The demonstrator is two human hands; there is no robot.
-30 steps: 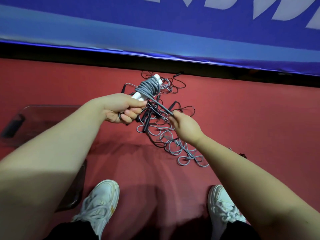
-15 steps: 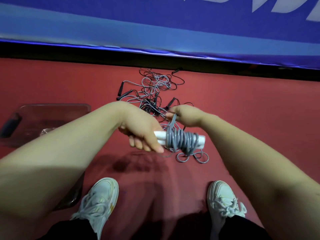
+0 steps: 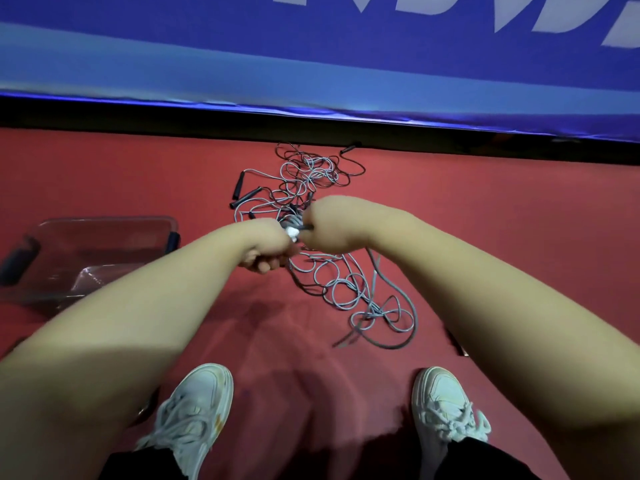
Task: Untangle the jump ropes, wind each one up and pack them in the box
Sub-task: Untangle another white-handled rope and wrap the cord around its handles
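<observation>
— Can any writing be read?
— Only on the blue banner (image 3: 173, 57) along the far side: large white letters (image 3: 561, 12), cut off by the top edge.
— What do they spell?
— That cannot be told; just their lower parts show, centre to far right.

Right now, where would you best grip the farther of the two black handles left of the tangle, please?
Pinch the farther black handle mid-shaft from above, coming from its left: it lies flat, bare floor is there, and the tangle lies rightward.
</observation>
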